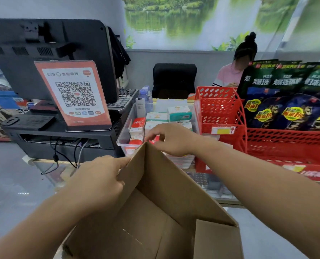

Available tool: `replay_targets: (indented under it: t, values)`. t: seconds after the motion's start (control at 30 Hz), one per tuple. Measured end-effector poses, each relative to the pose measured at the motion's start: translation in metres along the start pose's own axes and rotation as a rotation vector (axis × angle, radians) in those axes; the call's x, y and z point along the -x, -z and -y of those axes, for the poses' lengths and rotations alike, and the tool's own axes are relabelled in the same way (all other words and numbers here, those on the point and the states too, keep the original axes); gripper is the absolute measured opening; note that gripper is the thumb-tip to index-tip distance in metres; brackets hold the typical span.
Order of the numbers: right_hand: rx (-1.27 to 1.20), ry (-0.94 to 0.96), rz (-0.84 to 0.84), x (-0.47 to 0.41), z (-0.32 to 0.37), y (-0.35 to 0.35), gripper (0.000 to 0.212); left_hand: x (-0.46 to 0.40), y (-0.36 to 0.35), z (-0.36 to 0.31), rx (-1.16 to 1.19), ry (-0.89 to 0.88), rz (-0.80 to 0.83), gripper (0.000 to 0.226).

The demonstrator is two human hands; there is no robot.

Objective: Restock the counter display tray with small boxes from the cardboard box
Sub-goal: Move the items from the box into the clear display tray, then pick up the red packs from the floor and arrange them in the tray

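One cardboard box (155, 212) stands open at the near edge of the counter. The left hand (99, 176) pinches its top edge. The right hand (172, 139) pinches one small red box (154, 139) over the clear tray (124, 131). Two red baskets (220, 113) stand at the tray's right.

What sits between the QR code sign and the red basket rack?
In the head view, the clear display tray of small boxes sits between the QR code sign and red basket rack.

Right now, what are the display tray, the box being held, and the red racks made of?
Display tray: clear, glossy plastic by the look; packs show through its wall.
Cardboard box: matte brown corrugated cardboard, creased flaps.
Red racks: likely moulded plastic, perforated, slightly shiny.
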State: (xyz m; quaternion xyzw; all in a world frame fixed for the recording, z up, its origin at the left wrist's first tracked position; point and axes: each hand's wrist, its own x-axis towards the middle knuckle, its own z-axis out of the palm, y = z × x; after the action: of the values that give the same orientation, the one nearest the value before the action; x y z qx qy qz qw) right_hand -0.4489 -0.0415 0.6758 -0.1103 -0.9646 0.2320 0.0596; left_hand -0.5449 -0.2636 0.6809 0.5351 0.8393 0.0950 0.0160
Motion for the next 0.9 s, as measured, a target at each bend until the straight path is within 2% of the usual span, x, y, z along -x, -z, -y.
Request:
replay_targets:
  t: [0.07,0.17,0.3,0.47,0.6,0.73,0.9]
  values:
    - [-0.006,0.013,0.064,0.015,0.011,0.002,0.043,-0.006,-0.004,-0.007,-0.017,-0.044,0.018,0.066]
    - [0.192,-0.021,0.087,0.031,0.015,-0.001,0.052,-0.014,-0.003,-0.017,0.023,-0.130,0.054,0.065]
    - [0.275,-0.172,0.095,0.053,0.013,-0.007,0.047,-0.019,-0.004,-0.031,0.111,-0.275,0.076,0.060]
    - [0.360,-0.299,0.146,0.099,0.009,0.006,0.026,-0.023,-0.014,-0.050,0.275,-0.406,0.223,0.039]
    - [0.457,-0.410,0.107,0.147,0.008,0.001,0.021,-0.029,-0.027,-0.074,0.389,-0.502,0.336,0.045]
    - [0.470,-0.527,0.043,0.184,0.003,-0.015,0.022,-0.034,-0.036,-0.108,0.407,-0.575,0.304,0.039]
    - [0.550,-0.674,-0.016,0.226,-0.011,-0.015,0.027,-0.040,-0.045,-0.144,0.459,-0.559,0.266,0.028]
